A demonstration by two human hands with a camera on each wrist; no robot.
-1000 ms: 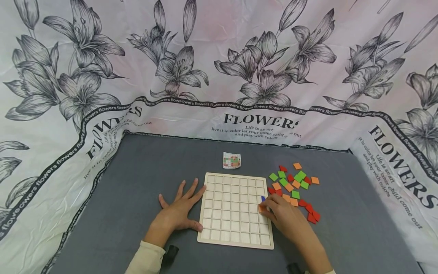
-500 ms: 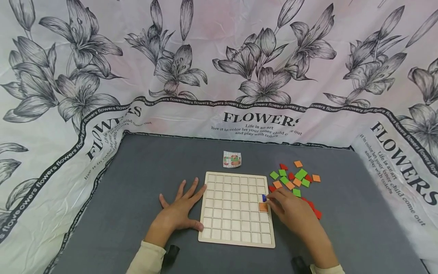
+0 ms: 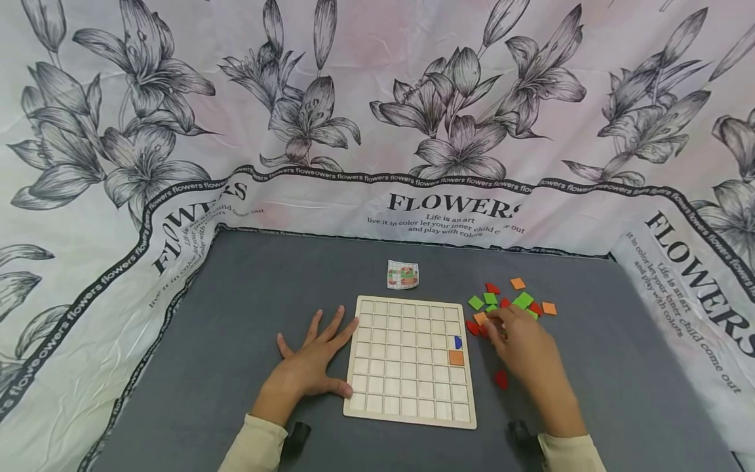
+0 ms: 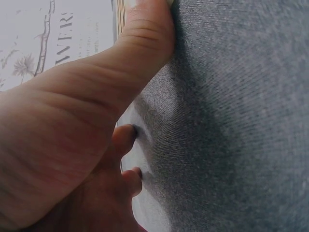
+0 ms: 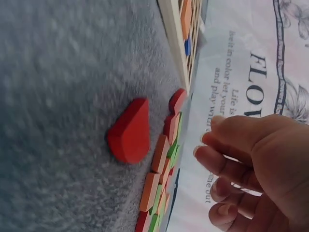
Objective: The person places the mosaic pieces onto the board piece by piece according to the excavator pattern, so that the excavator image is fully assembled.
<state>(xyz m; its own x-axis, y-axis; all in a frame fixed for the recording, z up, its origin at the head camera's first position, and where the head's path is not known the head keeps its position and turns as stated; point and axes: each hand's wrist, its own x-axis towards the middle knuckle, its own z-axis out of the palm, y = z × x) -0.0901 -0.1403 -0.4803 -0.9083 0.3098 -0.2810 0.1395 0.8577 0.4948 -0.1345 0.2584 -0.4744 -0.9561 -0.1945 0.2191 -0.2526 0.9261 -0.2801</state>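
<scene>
A wooden grid board point(image 3: 400, 387) lies on the grey surface. Spread fingers and thumb of the left hand point(image 3: 307, 370) touch its left edge; the left wrist view shows this hand point(image 4: 82, 121) close up. An orange square point(image 3: 457, 357) and, just above it, a small blue piece point(image 3: 458, 341) sit in cells near the right edge. Over the pile of loose tiles hovers the right hand point(image 3: 533, 351), fingers loosely bent. The right wrist view shows nothing between that hand's point(image 5: 270, 169) fingertips. One red piece point(image 5: 129, 133) lies apart, nearer the body.
Red, green point(image 3: 476, 302) and orange point(image 3: 549, 308) tiles lie right of the board, some hidden by the right hand. A small patterned card point(image 3: 403, 275) lies behind the board. Flower-printed cloth point(image 3: 448, 223) rises around the surface's back and sides.
The right hand has left the orange square in its cell and moved right over the loose tiles. A single red piece now shows below the pile. The left hand has stayed in place.
</scene>
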